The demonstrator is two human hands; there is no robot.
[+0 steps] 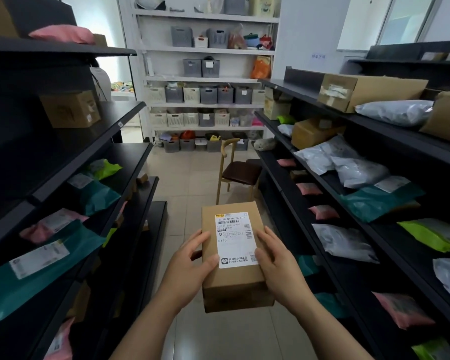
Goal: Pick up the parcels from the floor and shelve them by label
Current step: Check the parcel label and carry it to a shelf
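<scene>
Both hands, left (192, 266) and right (276, 266), clasp a box (231, 279) by its long side edges, fingers curled over the top, label (235, 240) up, above open aisle floor (190, 178) between dark shelves (130, 162).

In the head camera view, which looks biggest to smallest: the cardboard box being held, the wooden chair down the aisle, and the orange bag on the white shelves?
1. Cardboard box, though its nearness to the camera inflates it.
2. Wooden chair, probably larger in reality.
3. Orange bag, far away.
</scene>
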